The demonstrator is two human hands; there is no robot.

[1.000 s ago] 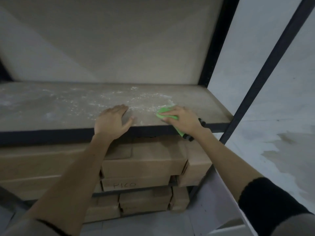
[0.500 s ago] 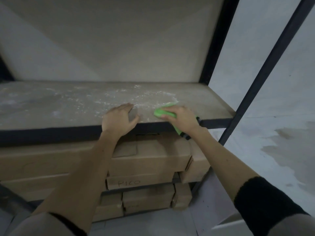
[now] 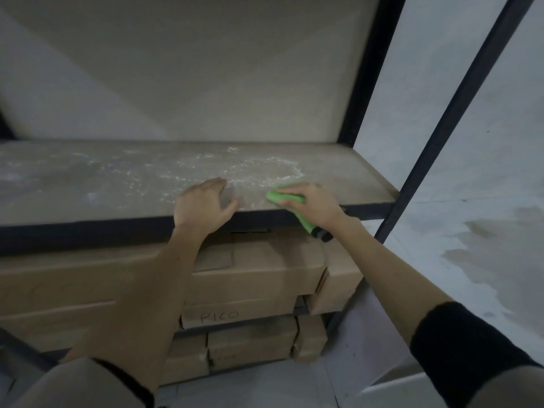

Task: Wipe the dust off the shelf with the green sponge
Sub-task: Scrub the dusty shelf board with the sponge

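While my right hand [image 3: 312, 206] stays clamped on the green sponge [image 3: 281, 198], left hand [image 3: 203, 206] flat and spread, dust [image 3: 206, 169] could spill off the shelf [image 3: 88, 187] edge.

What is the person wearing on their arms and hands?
The hands are bare: no gloves, rings or watch show on the left hand or the right hand. Both forearms are bare too. Higher up, each arm has a black cuff, then a light grey sleeve.
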